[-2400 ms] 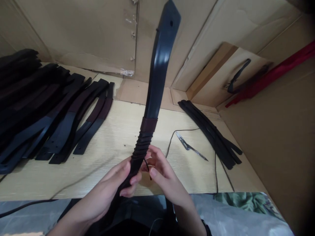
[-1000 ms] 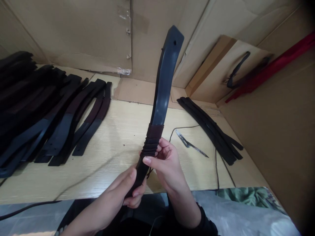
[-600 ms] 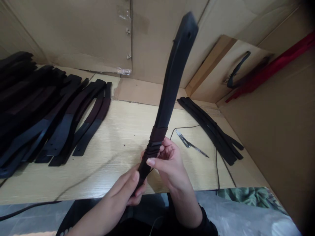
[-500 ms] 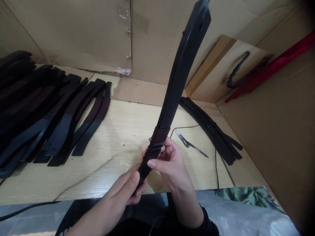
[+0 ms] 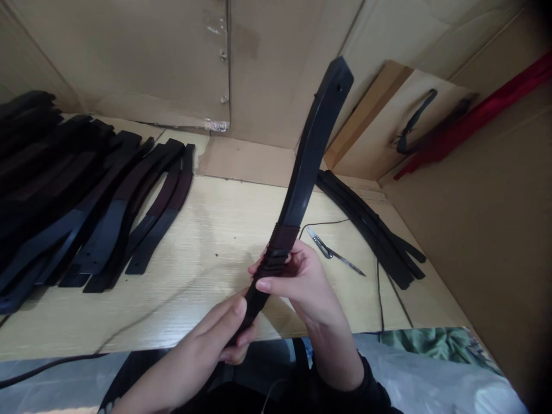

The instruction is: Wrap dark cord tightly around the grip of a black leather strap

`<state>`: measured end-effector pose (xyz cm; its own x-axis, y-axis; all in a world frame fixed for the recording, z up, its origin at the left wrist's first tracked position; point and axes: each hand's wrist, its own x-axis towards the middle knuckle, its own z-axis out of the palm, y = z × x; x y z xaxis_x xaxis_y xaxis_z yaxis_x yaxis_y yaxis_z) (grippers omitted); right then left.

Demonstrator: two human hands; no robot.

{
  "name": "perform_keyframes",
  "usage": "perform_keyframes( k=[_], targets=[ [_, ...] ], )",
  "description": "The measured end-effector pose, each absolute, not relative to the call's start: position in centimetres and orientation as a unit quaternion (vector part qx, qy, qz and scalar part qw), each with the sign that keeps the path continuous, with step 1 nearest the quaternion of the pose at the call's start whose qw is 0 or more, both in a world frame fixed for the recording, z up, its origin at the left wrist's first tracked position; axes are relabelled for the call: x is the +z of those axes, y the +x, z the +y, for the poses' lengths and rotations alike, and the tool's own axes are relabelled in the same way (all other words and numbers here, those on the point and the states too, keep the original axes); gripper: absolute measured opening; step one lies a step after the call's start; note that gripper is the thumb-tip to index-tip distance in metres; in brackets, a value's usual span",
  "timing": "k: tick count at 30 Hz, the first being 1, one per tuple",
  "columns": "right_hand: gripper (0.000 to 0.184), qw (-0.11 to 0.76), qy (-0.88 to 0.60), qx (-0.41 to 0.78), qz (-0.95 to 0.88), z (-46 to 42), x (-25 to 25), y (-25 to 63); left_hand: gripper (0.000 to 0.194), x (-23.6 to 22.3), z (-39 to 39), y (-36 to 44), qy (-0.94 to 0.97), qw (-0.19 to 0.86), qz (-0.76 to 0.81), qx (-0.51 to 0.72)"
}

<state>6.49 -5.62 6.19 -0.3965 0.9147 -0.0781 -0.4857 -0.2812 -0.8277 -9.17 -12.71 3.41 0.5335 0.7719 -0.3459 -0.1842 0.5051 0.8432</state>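
Observation:
A long curved black strip with a small hole near its tip rises from my hands, leaning to the right. Dark brown cord binding wraps its lower part in tight turns. My left hand is closed around the strip's lower end, below the binding. My right hand holds the bound section, with the thumb across its near side and the fingers behind it. The strip's bottom end is hidden by my left hand.
Several black-and-brown strips lie on the pale wooden table at left. To the right lie thread snips, a black strip bundle and black cord. Cardboard lines the back and right sides.
The strip's tip has swung right since the earliest frame and dropped lower over the last half second. My right hand has shifted up onto the binding.

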Motion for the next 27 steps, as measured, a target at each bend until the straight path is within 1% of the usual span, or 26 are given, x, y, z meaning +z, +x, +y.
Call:
perform_keyframes(
  k=[5,8,12,16,20,24,27],
  targets=[
    [0.035,0.509,-0.304,0.722,-0.357,-5.8,6.1,6.4,0.04,3.3,-12.9,-8.7,0.401,0.777,0.37,0.313],
    [0.033,0.504,-0.333,0.707,-0.369,-5.7,6.1,6.9,0.038,3.1,-13.1,-8.5,0.39,0.788,0.365,0.305],
    [0.036,0.497,-0.364,0.684,-0.391,-5.4,6.3,7.4,0.034,2.6,-13.1,-8.5,0.355,0.81,0.351,0.307],
    [0.039,0.495,-0.355,0.69,-0.392,-5.3,6.5,7.4,0.035,2.6,-13.1,-8.7,0.335,0.827,0.326,0.312],
    [0.037,0.503,-0.336,0.69,-0.398,-5.2,6.8,7.3,0.037,2.9,-13.0,-8.7,0.299,0.848,0.302,0.318],
    [0.035,0.483,-0.335,0.692,-0.418,-4.8,7.1,7.5,0.04,3.1,-12.9,-8.9,0.301,0.846,0.309,0.314],
    [0.033,0.442,-0.336,0.705,-0.441,-4.3,7.4,7.8,0.041,2.8,-12.9,-9.2,0.319,0.83,0.343,0.304]
  ],
)
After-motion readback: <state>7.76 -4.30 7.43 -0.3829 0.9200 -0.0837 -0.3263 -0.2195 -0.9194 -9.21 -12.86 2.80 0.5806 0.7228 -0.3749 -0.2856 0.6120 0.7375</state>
